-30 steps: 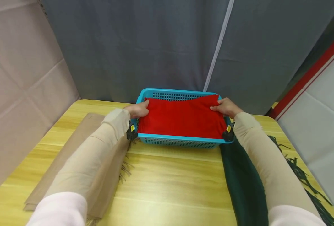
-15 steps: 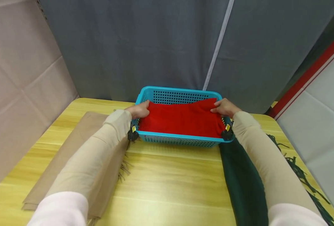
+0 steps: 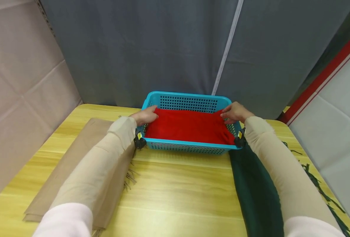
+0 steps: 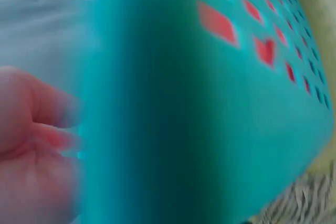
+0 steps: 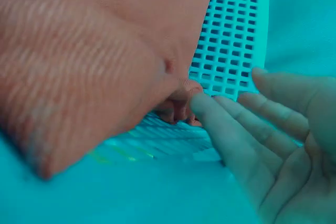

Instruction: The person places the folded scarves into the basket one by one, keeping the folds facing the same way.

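A folded red scarf (image 3: 189,126) lies in a blue plastic basket (image 3: 191,143) with perforated walls. My left hand (image 3: 145,116) reaches over the basket's left end and pinches the scarf's far left corner. In the left wrist view the basket wall hides most of that hand's fingertips. My right hand (image 3: 236,112) is over the basket's right end, near the scarf's far right corner. Its fingers are spread and fairly straight, the thumb apart from them, and a fingertip touches the scarf's bunched edge in the right wrist view.
A folded beige scarf (image 3: 74,158) with fringe lies on the wooden table (image 3: 177,197) at left, partly under the left arm. A dark green fringed scarf (image 3: 255,191) lies at right. A grey curtain (image 3: 133,49) hangs behind the basket.
The scarf's far edge has sunk lower into the basket, showing more of the back wall. My right hand has let go of its corner; the left hand has barely moved.
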Demonstrator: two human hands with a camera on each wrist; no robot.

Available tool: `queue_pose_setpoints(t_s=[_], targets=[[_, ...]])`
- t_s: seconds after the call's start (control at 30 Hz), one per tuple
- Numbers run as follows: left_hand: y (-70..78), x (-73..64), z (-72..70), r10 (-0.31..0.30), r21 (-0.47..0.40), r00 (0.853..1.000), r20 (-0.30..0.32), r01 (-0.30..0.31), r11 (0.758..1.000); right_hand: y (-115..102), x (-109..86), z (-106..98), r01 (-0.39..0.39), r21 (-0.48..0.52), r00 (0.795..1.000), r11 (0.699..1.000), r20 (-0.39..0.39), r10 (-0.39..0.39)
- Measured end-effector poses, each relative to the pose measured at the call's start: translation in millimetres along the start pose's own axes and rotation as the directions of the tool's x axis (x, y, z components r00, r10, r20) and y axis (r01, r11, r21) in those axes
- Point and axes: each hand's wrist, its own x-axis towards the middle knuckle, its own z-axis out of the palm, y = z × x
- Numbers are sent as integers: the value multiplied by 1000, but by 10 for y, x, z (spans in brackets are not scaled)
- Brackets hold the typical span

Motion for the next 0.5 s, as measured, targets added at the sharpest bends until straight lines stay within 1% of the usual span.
queue_pose_setpoints(t_s=[0.1, 0.2, 0.33, 0.4, 0.5], targets=[[9, -26, -54, 19, -28, 1000, 4, -19, 999, -18, -32, -1, 34, -37, 999, 999, 26, -33], [15, -72, -116, 35, -100, 999, 14, -34, 994, -37, -57, 4, 66, -59, 997, 996, 42, -64], [13, -147, -172, 57, -153, 998, 30, -52, 987, -47, -74, 8, 76, -69, 996, 995, 43, -73], [5, -181, -190, 66, -157, 997, 38, -59, 986, -51, -85, 10, 77, -68, 996, 995, 42, -74], [-6, -236, -211, 74, -154, 996, 49, -66, 986, -64, -104, 11, 87, -51, 996, 995, 20, -86]])
